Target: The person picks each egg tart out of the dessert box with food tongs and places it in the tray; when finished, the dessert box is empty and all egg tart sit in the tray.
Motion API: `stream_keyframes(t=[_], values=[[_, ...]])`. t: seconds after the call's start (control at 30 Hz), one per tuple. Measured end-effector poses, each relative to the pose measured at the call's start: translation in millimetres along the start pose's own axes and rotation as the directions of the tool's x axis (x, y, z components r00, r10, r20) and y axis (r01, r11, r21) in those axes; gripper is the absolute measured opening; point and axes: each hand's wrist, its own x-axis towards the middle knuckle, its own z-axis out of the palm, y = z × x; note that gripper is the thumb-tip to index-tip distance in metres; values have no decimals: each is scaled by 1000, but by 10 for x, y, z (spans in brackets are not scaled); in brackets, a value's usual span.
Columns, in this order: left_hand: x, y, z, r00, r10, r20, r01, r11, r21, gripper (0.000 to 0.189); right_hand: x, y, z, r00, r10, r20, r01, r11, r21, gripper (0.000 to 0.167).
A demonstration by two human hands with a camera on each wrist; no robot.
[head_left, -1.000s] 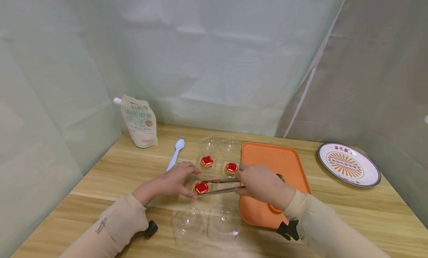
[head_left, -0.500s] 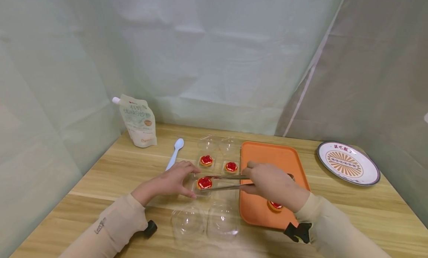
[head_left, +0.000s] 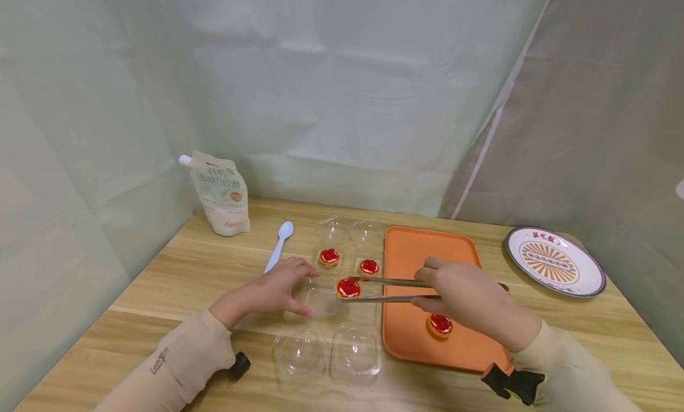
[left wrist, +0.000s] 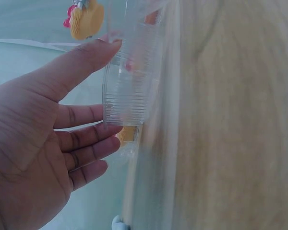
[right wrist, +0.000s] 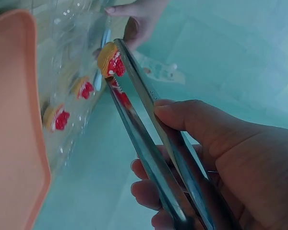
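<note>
My right hand (head_left: 470,296) grips metal tongs (head_left: 398,282), whose tips pinch a small tart (head_left: 348,289) with a red topping. In the right wrist view that tart (right wrist: 105,60) is lifted, tilted on its side. Below it lies a clear plastic container (head_left: 322,307); the compartment at its left front holds nothing. My left hand (head_left: 275,288) holds the container's left end, thumb on one side and fingers on the other, as the left wrist view shows. Two more tarts sit in the back compartments, a left one (head_left: 329,257) and a right one (head_left: 369,267).
Right of the container lies an orange tray (head_left: 406,341) bearing one tart (head_left: 440,325). Clear domed lids (head_left: 355,355) lie in front. A pale blue spoon (head_left: 279,244), a spouted pouch (head_left: 221,198) and a patterned plate (head_left: 556,260) stand around the wooden table (head_left: 176,281).
The tongs have taken the tart out of the left front compartment and moved it to the right. My right hand has moved right over the tray; my left hand has stayed put.
</note>
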Motion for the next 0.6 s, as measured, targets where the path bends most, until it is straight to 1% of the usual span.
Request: stream_keyframes(t=[0.17,0.33,0.6], values=[[6,4,8,1000,-3,3,3,1000,5,73,-147,115,-17,999,30,-10,-30,1000,4,18],[6,9,7,1000,-8,0,8,1000,17,74,-290,217,11,998,65,1,-65,998,-11,20],[-2,29,-4,1000,-19,19,18,1000,21,75,-450,372,60,999,31,-30,-31,1000,2,17]])
